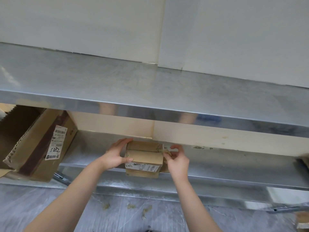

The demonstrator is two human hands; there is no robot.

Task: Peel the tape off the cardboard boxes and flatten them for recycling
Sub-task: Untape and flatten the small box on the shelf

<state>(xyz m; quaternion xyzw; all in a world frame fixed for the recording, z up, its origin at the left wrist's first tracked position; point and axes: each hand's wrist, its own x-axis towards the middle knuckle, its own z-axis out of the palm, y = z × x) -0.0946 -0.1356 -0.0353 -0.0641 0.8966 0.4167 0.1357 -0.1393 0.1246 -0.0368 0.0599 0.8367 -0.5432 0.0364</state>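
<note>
A small brown cardboard box [144,157] with a white shipping label on its near face sits on the lower metal shelf [234,166]. My left hand [117,154] grips the box's left side, fingers over the top edge and thumb along the front. My right hand [177,159] is at the box's right end and pinches a strip of clear tape [164,150] that lifts off the top right corner.
A large open cardboard box [33,144] with a white label lies tilted at the left of the lower shelf. The upper metal shelf [150,91] overhangs the hands. Bits of torn tape lie on the grey floor [130,208]. More cardboard shows at the right edge [302,221].
</note>
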